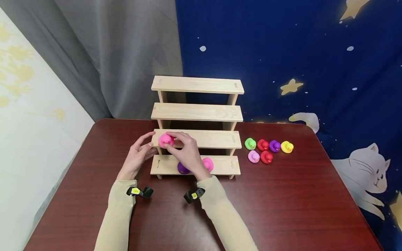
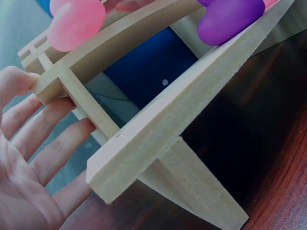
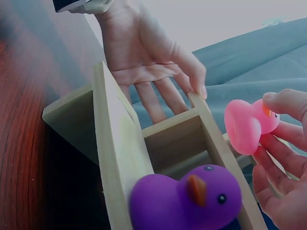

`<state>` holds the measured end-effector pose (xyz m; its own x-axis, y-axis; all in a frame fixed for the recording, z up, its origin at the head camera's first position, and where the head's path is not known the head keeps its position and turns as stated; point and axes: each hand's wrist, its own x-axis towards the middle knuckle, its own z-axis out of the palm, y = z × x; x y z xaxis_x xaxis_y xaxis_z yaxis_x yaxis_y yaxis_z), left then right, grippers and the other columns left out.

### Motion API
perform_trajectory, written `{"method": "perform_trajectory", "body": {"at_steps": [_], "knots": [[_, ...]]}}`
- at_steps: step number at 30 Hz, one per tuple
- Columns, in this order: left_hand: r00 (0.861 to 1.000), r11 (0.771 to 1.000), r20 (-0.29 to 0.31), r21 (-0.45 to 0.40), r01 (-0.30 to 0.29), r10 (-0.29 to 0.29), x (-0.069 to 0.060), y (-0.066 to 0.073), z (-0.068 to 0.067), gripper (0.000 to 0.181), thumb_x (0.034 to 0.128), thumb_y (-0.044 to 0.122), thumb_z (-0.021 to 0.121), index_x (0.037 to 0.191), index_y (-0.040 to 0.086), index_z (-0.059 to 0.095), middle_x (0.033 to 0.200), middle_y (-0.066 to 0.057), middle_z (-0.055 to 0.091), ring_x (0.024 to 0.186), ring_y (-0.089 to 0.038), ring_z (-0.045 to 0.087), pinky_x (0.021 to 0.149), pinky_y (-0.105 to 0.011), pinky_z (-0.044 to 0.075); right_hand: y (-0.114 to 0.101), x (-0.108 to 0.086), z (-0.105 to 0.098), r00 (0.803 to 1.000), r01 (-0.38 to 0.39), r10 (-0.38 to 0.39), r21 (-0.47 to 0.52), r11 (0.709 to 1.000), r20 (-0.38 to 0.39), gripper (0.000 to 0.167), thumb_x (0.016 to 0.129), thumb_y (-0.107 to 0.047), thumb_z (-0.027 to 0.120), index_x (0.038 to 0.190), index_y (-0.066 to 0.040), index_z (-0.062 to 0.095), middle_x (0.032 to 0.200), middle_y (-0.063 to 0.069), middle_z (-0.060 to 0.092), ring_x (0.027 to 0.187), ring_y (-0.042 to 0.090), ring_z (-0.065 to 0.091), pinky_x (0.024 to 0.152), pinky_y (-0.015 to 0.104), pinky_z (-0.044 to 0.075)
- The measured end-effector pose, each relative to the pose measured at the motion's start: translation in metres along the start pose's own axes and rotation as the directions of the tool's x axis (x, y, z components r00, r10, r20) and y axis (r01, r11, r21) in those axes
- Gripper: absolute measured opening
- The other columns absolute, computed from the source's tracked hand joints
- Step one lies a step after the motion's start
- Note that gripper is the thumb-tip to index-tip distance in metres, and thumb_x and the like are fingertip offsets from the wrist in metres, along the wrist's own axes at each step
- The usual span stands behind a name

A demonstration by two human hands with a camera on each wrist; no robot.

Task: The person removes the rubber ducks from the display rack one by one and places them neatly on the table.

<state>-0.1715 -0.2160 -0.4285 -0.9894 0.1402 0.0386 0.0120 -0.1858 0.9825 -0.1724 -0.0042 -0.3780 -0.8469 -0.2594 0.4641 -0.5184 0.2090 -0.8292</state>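
Observation:
A pink rubber duck (image 1: 165, 140) is pinched between the thumb and fingers of my right hand (image 1: 187, 153), at the left end of the second step from the bottom. My left hand (image 2: 41, 158) grips that step's end, thumb at the front corner and the other fingers reaching beneath and behind. The step belongs to a four-tier wooden stand (image 1: 201, 138). On its lowest board are a purple duck (image 3: 187, 199) and another pink duck (image 1: 207, 164), both partly hidden by my right arm in the head view. Whether the held duck touches the board, I cannot tell.
Right of the stand, several rubber ducks sit on the brown table (image 1: 282, 202): green (image 1: 250, 144), red (image 1: 266, 157), purple (image 1: 274, 146), yellow (image 1: 287, 147) and light pink (image 1: 253, 156). Grey and blue curtains (image 1: 251, 52) hang behind the table.

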Motion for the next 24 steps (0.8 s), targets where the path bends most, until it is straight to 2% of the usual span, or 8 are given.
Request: {"method": "perform_trajectory", "body": {"at_steps": [5,14,20,24], "knots": [[1.000,1.000,-0.005,-0.004,0.003,-0.003,0.001,0.000,0.000,0.045,0.0997,0.016,0.056,0.143,0.013,0.045,0.109,-0.001,0.068,0.097,-0.015,0.067,0.086,-0.031,0.052,-0.001,-0.003,-0.005,1.000,0.012,-0.012,-0.010,1.000,-0.017,0.037,0.083,-0.013,0.078,0.118,-0.007,0.069,0.105,0.004,0.065,0.091,0.013,0.060,0.081,0.035,0.053],[1.000,0.999,0.001,-0.033,0.003,-0.003,0.003,-0.001,0.001,0.046,0.0998,0.015,0.055,0.144,0.012,0.044,0.111,-0.002,0.067,0.101,-0.015,0.065,0.087,-0.031,0.051,0.001,-0.007,-0.019,0.998,0.021,-0.024,-0.045,0.999,-0.064,0.036,0.082,-0.014,0.079,0.115,-0.006,0.070,0.110,0.005,0.067,0.097,0.016,0.058,0.083,0.038,0.051],[1.000,1.000,-0.009,-0.005,-0.003,0.003,0.003,0.001,0.002,0.045,0.0998,0.015,0.055,0.143,0.013,0.046,0.111,-0.002,0.067,0.101,-0.015,0.065,0.086,-0.030,0.051,-0.001,-0.011,-0.029,0.995,0.043,-0.048,-0.059,0.997,-0.087,0.036,0.081,-0.013,0.080,0.114,-0.006,0.071,0.108,0.005,0.068,0.095,0.017,0.058,0.083,0.041,0.050],[1.000,1.000,-0.024,0.015,-0.008,0.008,0.001,0.003,0.002,0.043,0.0999,0.012,0.055,0.142,0.013,0.047,0.109,-0.002,0.068,0.098,-0.014,0.066,0.086,-0.030,0.052,-0.002,-0.016,-0.036,0.994,0.061,-0.068,-0.082,0.995,-0.089,0.035,0.080,-0.014,0.080,0.113,-0.005,0.071,0.107,0.005,0.068,0.094,0.015,0.058,0.082,0.037,0.051]]}}
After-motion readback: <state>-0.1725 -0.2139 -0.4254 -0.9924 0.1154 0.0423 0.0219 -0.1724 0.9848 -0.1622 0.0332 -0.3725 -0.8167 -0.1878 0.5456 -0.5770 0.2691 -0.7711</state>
